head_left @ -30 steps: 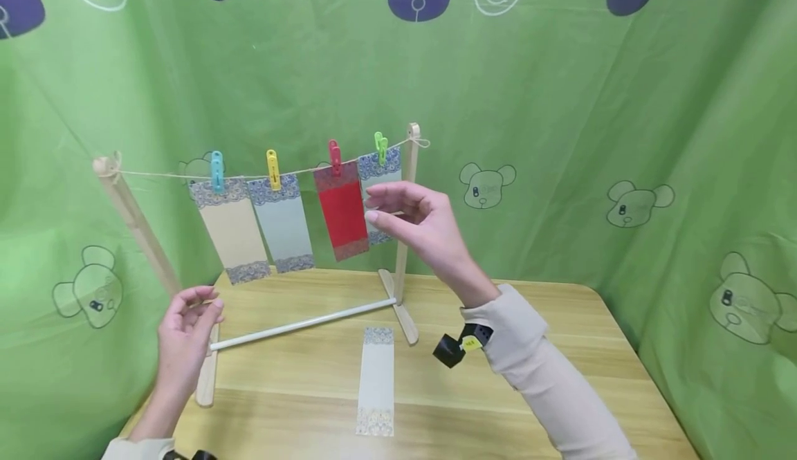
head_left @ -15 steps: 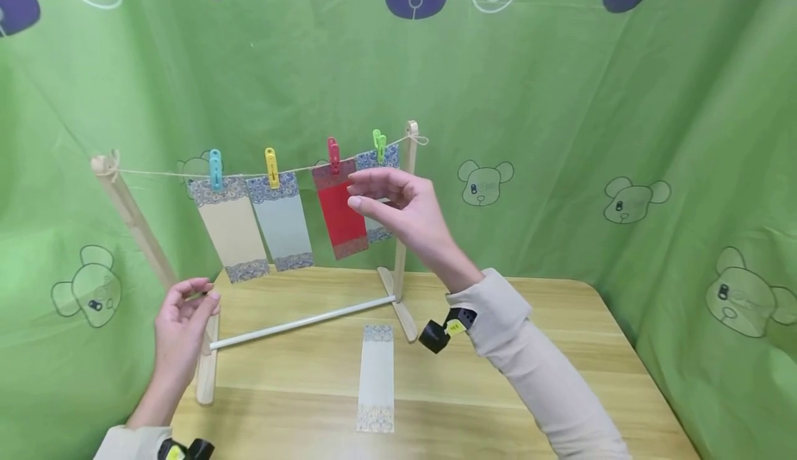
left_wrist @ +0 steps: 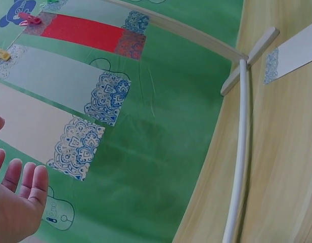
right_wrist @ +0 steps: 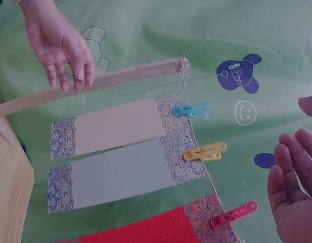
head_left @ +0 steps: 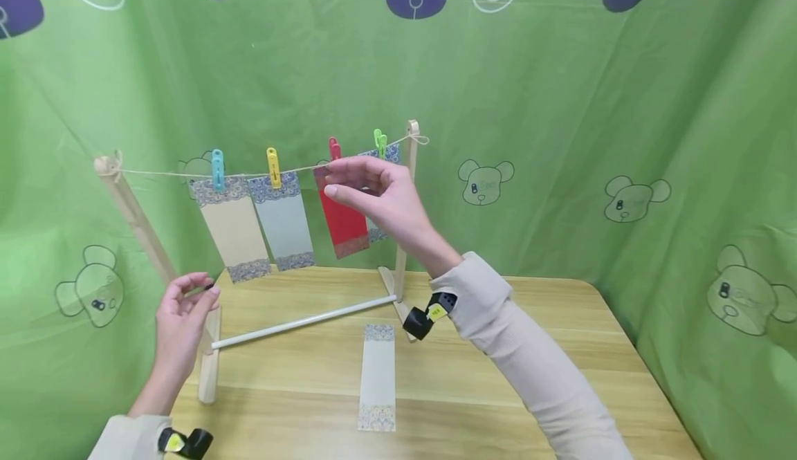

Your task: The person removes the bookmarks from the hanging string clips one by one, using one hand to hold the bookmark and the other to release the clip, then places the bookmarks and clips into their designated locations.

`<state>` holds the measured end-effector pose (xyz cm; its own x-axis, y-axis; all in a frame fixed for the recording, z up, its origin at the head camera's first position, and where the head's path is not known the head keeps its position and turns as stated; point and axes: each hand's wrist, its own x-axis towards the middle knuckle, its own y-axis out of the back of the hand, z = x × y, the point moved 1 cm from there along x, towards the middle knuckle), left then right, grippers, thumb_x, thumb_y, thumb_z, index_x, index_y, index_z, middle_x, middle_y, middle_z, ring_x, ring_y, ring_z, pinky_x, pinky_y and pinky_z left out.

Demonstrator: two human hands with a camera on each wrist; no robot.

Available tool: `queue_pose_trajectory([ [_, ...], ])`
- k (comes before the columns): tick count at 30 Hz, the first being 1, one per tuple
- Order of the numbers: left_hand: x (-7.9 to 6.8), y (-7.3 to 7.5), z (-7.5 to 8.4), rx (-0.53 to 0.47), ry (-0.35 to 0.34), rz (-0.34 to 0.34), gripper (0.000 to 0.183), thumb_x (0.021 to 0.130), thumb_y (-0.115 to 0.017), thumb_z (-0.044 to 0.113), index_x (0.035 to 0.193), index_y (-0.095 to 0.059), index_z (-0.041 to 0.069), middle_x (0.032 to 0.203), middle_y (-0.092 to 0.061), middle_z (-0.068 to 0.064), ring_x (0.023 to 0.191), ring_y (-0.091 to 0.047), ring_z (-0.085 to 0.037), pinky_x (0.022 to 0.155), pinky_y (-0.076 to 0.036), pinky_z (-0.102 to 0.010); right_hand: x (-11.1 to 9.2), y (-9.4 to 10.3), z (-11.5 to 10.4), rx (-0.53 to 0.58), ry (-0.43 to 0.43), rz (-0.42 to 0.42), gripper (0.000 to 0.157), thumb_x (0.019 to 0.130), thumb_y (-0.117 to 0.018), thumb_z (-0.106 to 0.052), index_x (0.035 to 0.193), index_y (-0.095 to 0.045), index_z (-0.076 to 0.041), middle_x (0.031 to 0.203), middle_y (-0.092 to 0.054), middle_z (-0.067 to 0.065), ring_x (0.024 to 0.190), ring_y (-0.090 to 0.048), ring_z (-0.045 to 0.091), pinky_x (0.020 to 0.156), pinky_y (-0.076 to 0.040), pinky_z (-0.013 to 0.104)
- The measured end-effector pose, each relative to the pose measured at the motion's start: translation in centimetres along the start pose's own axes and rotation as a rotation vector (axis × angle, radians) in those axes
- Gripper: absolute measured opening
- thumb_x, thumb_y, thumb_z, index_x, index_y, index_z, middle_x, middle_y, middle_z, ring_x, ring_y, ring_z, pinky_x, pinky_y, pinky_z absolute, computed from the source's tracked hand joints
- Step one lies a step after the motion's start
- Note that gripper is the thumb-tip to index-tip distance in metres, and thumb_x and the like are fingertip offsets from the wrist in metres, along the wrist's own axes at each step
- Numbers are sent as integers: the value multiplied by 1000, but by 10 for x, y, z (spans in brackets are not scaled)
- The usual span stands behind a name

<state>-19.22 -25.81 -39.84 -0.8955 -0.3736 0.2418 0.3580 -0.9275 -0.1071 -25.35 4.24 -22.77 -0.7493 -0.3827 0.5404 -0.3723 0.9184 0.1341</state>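
My right hand (head_left: 392, 200) hovers before the red card (head_left: 344, 221), fingers loosely bent and nothing between them. In the right wrist view that card hangs from a red clothespin (right_wrist: 234, 214), apart from the hand. Low by the rack's left post, my left hand (head_left: 177, 318) is also empty, its fingers relaxed. On the string (head_left: 156, 173) hang a cream card (head_left: 233, 228) under a blue clothespin (head_left: 217, 169), a pale blue card (head_left: 283, 225) under a yellow clothespin (head_left: 273, 168), and, partly hidden by my right hand, another card (head_left: 376, 230) under a green clothespin (head_left: 380, 143).
A white card (head_left: 377, 377) with patterned ends lies flat on the wooden table (head_left: 498, 377). The rack's left post (head_left: 140, 225) and right post (head_left: 401, 273) hold the string, and a white rod (head_left: 305, 322) joins their feet. Green printed curtain (head_left: 529, 100) surrounds the table.
My right hand has moved left and slightly up, from before the rightmost card to before the red card. My left hand has risen a little. The cards hang as before.
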Motion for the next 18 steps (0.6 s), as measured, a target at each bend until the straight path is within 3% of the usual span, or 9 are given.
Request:
queue_pose_trajectory([
  [10,7,0,-6,-34,10,-11,24,93,-59,-4,115,-52,2,111,-54,-2,97,-57,-9,80,-51,-12,12,-14,2,2,6,-2,31,85,-74,-11,115,-68,-4,105,-70,3,93,-66,23,82,-57,37],
  [18,15,0,-6,-5,24,5,25,92,-62,-1,114,-54,6,113,-53,-3,99,-56,-10,81,-51,-12,24,-26,2,-15,-2,-14,32,85,-74,-12,116,-68,-6,108,-70,6,94,-65,19,84,-55,33],
])
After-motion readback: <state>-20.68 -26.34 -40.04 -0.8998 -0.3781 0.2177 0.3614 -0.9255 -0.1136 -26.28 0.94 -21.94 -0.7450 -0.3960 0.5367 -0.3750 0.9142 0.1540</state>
